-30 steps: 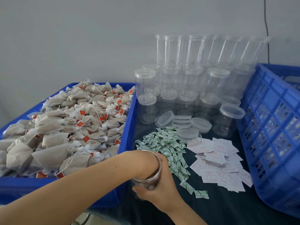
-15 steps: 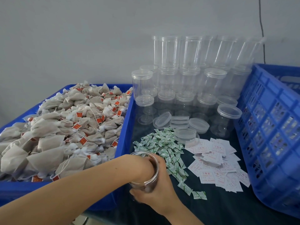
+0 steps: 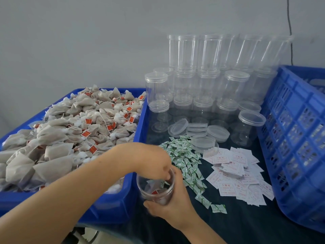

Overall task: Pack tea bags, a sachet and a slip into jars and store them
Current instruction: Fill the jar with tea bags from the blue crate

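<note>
A clear open jar (image 3: 155, 191) stands on the dark table at the front, with tea bags with red tags inside it. My right hand (image 3: 175, 206) grips the jar from the right side and the bottom. My left hand (image 3: 152, 160) hovers over the mouth, its fingertips dipping just inside the rim and holding nothing I can see. A heap of tea bags (image 3: 70, 131) fills the blue tray (image 3: 112, 210) on the left. Green-and-white sachets (image 3: 183, 155) and white printed slips (image 3: 237, 173) lie spread to the right of the jar.
Stacked empty lidded jars (image 3: 207, 85) stand against the wall at the back. Loose clear lids (image 3: 197, 129) lie in front of them. A blue perforated crate (image 3: 295, 138) leans at the right edge.
My left hand, which was pushed deep into the jar, has risen until only its fingertips are at the rim. Tea bags now show inside. My right hand kept its hold.
</note>
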Motion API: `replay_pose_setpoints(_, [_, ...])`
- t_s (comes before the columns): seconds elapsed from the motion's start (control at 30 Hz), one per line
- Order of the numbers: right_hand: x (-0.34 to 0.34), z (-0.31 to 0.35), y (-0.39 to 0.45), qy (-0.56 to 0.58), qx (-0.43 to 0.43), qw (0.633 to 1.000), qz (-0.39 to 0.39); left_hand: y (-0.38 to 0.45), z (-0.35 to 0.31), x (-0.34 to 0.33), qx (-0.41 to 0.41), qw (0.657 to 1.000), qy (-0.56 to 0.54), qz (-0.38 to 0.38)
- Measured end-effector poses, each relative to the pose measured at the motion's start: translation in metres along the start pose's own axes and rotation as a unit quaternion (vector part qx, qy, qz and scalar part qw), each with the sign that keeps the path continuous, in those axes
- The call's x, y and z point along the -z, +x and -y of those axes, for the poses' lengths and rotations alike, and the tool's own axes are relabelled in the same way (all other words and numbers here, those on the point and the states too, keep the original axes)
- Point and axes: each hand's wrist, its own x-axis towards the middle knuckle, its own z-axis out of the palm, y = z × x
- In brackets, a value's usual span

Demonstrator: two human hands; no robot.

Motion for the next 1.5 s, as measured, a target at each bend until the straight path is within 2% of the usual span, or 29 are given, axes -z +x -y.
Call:
replay_pose_setpoints(0.1, [0.0,0.002,-0.001,-0.015,0.011,1.0,-0.017,-0.005,0.02,0.006,-0.003,0.986,-0.076,-0.146])
replay_pose_setpoints(0.2, [0.001,0.005,-0.003,-0.02,0.013,1.0,-0.018,-0.01,0.051,0.01,0.043,0.952,-0.125,-0.275])
replay_pose_setpoints(0.33, [0.001,0.007,-0.004,-0.017,0.005,1.0,-0.009,-0.006,0.108,-0.002,0.188,0.87,-0.127,-0.438])
replay_pose_setpoints(0.4, [0.001,0.009,-0.004,-0.018,-0.001,1.0,-0.007,0.001,0.133,-0.019,0.28,0.825,-0.102,-0.481])
replay_pose_setpoints(0.47, [0.001,0.008,-0.005,-0.018,-0.006,1.0,-0.006,0.007,0.149,-0.046,0.357,0.807,-0.101,-0.459])
replay_pose_setpoints(0.6, [0.001,0.009,-0.005,-0.019,-0.008,1.0,-0.006,0.023,0.174,-0.087,0.454,0.841,-0.126,-0.264])
replay_pose_setpoints(0.8, [0.001,0.008,-0.006,-0.026,-0.002,1.0,-0.015,0.036,0.173,-0.09,0.446,0.863,-0.093,-0.219])
replay_pose_setpoints(1.07, [0.0,0.009,-0.006,-0.027,-0.004,1.0,-0.015,0.036,0.168,-0.09,0.458,0.853,-0.012,-0.251])
replay_pose_setpoints(1.5, [0.0,0.012,-0.007,-0.035,0.012,0.999,-0.023,0.039,0.165,-0.087,0.456,0.838,-0.009,-0.298])
